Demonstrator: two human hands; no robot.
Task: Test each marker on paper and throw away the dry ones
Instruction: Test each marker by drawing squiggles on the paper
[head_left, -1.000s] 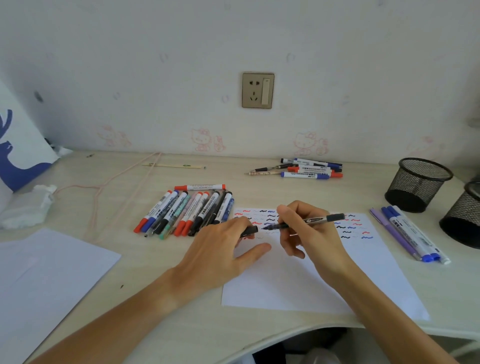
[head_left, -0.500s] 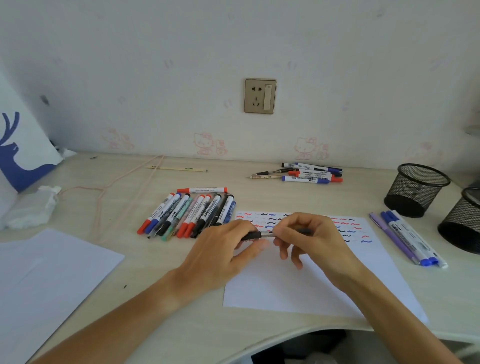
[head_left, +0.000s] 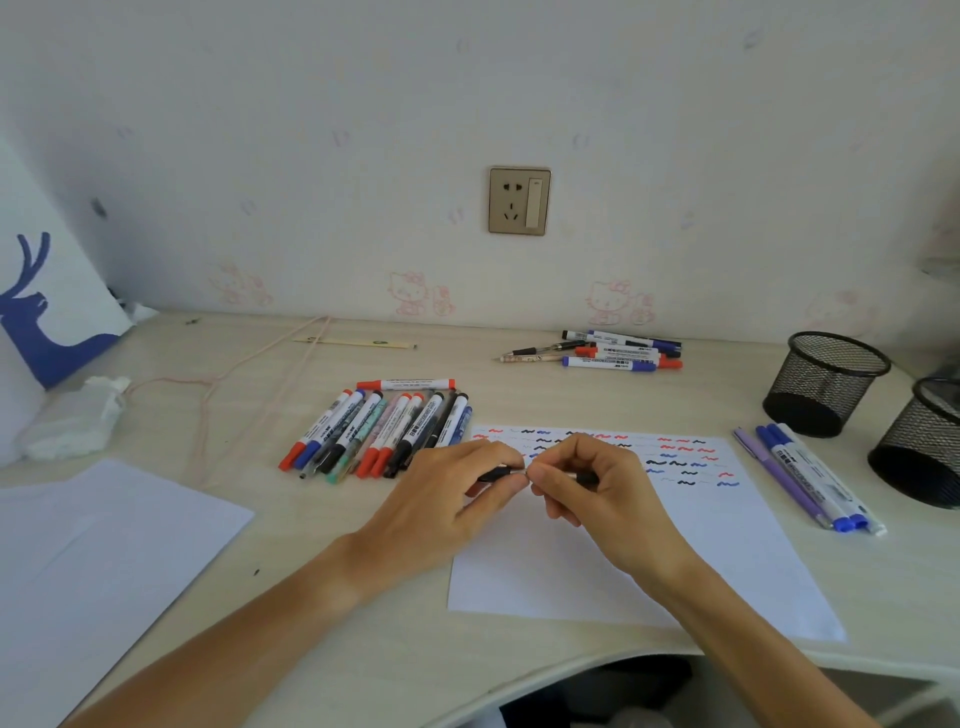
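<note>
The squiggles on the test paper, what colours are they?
The squiggles are red, blue and black, in rows across the paper; head view.

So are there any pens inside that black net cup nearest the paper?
No, the black mesh cup shows only its dark bottom through the mesh, while the purple and blue pens lie on the desk in front of it.
</note>
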